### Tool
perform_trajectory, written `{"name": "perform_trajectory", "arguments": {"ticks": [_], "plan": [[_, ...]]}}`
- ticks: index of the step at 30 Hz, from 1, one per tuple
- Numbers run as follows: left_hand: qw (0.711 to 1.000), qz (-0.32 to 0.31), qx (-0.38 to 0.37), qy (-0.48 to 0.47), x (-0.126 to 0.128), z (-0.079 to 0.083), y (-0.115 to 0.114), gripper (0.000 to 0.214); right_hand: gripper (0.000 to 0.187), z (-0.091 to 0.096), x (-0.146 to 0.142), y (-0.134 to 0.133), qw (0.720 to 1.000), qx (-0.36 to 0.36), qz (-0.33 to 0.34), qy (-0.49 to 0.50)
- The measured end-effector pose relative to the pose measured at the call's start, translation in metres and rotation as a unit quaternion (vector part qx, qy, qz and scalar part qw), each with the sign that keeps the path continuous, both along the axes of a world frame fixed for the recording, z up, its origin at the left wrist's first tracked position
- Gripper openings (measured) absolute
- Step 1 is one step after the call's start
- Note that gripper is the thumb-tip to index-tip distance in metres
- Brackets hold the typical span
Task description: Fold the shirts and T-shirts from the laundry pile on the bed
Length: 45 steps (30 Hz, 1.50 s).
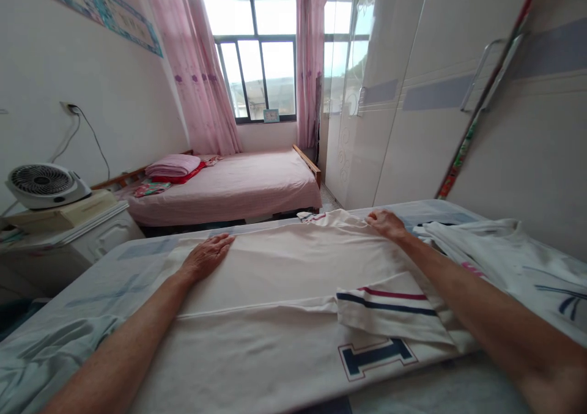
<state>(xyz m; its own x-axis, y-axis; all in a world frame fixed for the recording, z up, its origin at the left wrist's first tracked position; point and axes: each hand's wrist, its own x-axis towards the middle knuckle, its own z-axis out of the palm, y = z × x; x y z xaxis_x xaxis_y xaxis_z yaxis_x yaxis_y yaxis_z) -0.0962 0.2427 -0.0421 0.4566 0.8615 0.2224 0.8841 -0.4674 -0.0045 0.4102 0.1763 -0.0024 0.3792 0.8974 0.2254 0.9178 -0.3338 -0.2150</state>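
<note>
A white T-shirt [284, 267] lies spread on the bed in front of me, its near side folded over toward the middle. One sleeve [385, 307] with navy and dark red stripes rests on top, beside a navy letter print [376, 359]. My left hand [208, 256] lies flat with fingers stretched at the shirt's far left edge. At the far right, near the collar, my right hand [386, 223] has its fingers closed on the shirt's fabric. The other striped sleeve [316, 217] pokes out at the far edge.
More white clothing [509, 261] is heaped at the right, and a pale grey-green garment [50, 353] lies crumpled at the near left. A small fan [48, 184] stands on a cabinet at the left. Beyond is a pink-covered bed [247, 184]; wardrobes [394, 145] line the right.
</note>
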Motion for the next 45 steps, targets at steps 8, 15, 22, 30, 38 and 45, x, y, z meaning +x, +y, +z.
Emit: {"name": "perform_trajectory", "arguments": {"ticks": [8, 15, 22, 30, 38, 45], "plan": [[1.0, -0.016, 0.006, 0.002, -0.004, -0.004, 0.002, 0.053, 0.026, -0.028, 0.014, 0.019, 0.999, 0.002, -0.036, -0.001], [0.999, 0.001, -0.038, 0.019, -0.004, 0.012, 0.005, 0.054, 0.031, -0.019, 0.021, 0.045, 0.999, -0.015, -0.003, 0.031], [0.979, 0.149, -0.064, 0.124, -0.029, 0.042, 0.019, 0.048, 0.047, -0.017, 0.0, 0.073, 0.997, -0.008, 0.032, 0.068], [0.978, 0.171, -0.053, 0.11, -0.045, 0.051, 0.021, 0.024, 0.007, -0.011, -0.009, 0.079, 0.984, 0.015, 0.021, 0.175], [0.991, 0.115, 0.065, 0.026, -0.068, 0.062, -0.012, 0.018, 0.021, 0.029, -0.017, 0.038, 0.901, 0.144, 0.1, 0.396], [0.97, 0.088, 0.221, 0.046, -0.097, 0.06, -0.121, 0.022, 0.03, 0.05, 0.005, -0.082, 0.826, 0.24, 0.196, 0.47]]}}
